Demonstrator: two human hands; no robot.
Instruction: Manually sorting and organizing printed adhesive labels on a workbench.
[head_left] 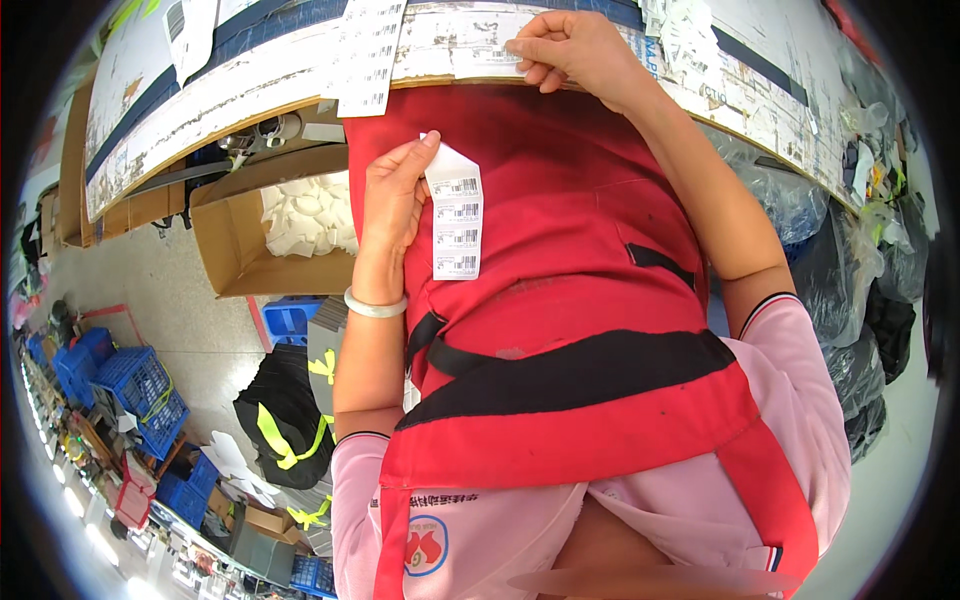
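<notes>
Between the thumb and fingers of my left hand [400, 190] hangs a folded strip of white barcode labels [457, 240], in front of the red apron [560, 220]. My right hand [580, 60] is at the near edge of the worn white worktable [270, 70], thumb and forefinger pinched together. Anything in that pinch is too small to make out. Just left of those fingertips, a white printed label sheet [480, 45] lies on the tabletop. Another long barcode label strip [370, 60] hangs over the table edge, further left.
Loose white labels [685, 35] are heaped on the table at the right. Below the table on the left stands a cardboard box [225, 240] of white scraps. Clear plastic bags [840, 260] crowd the right side. Blue crates [145, 395] stand on the floor at left.
</notes>
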